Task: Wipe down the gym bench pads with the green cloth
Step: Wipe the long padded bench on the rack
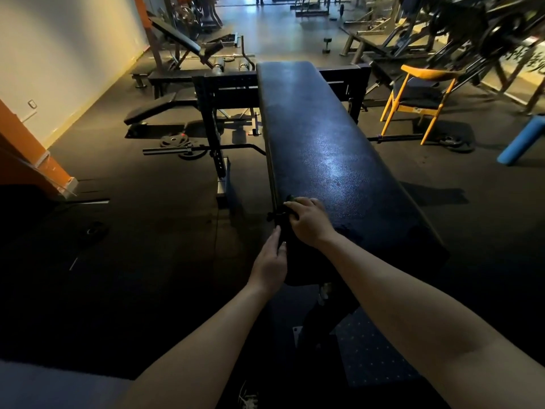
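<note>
So, closest to the camera: the left hand (269,265) is down at the near left side of the bench pad (324,137), its fingers (275,237) pretty much straight and laid against the pad's side edge, gripping nothing as far as I can tell (it's dim down there, so take that loosely). Just past it the right hand (309,222) sits on top of the pad near that same left edge, fingers curled over the green cloth (290,198). Only a little scrap of green pokes out in front of the knuckles; the rest is bunched under the hand.

My read is that the wiping is happening at the near left corner, and most of the long top is left to cover. The next move probably calls for pushing the cloth flat up the pad in long passes, with pressure kept on it, while the left hand braces.

Farther out there's a barbell (203,148) on the floor to the left, a yellow wooden chair (418,93) and a blue foam roller (522,140) off right, and an incline bench (177,33) at the back.

No brands or labels I can read. There's some writing on the far right wall, but it's too blurred.
</note>
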The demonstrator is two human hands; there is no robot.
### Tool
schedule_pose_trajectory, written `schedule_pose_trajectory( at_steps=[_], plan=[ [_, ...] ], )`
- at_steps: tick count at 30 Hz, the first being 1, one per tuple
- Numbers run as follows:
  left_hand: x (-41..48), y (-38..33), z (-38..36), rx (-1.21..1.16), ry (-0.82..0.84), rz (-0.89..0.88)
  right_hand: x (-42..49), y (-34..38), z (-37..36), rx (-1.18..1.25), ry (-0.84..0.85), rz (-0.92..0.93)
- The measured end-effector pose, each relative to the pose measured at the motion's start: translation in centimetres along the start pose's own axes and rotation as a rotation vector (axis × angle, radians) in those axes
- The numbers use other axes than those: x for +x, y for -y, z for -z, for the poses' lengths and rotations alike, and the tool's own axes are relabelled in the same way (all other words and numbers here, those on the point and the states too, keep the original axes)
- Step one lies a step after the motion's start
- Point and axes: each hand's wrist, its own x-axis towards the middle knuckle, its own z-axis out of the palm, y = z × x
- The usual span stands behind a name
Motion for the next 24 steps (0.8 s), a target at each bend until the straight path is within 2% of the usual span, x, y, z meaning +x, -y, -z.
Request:
schedule_pose_trajectory(
  at_steps=[5,8,12,20,22,24],
  plan=[
    [0.0,0.1,0.5,-0.210,-0.024,0.074,-2.6,1.4,0.2,-0.021,-0.062,0.070],
    [0.0,0.5,0.1,-0.253,-0.088,0.129,-5.0,1.6,-0.2,-0.014,-0.172,0.111],
    [-0.2,0.4,-0.4,-0.241,-0.135,0.116,-8.2,0.8,-0.8,-0.011,-0.277,0.173],
    [-0.8,0.2,-1.4,-0.077,-0.150,0.045,-10.8,-0.2,-0.5,0.028,-0.369,0.261],
    [-0.8,0.3,-1.4,-0.057,-0.147,0.045,-10.1,-0.3,-0.3,0.065,-0.410,0.221],
    [-0.6,0.5,-1.4,-0.045,-0.148,0.032,-8.6,-0.3,-0.1,0.140,-0.463,0.098]
  ],
)
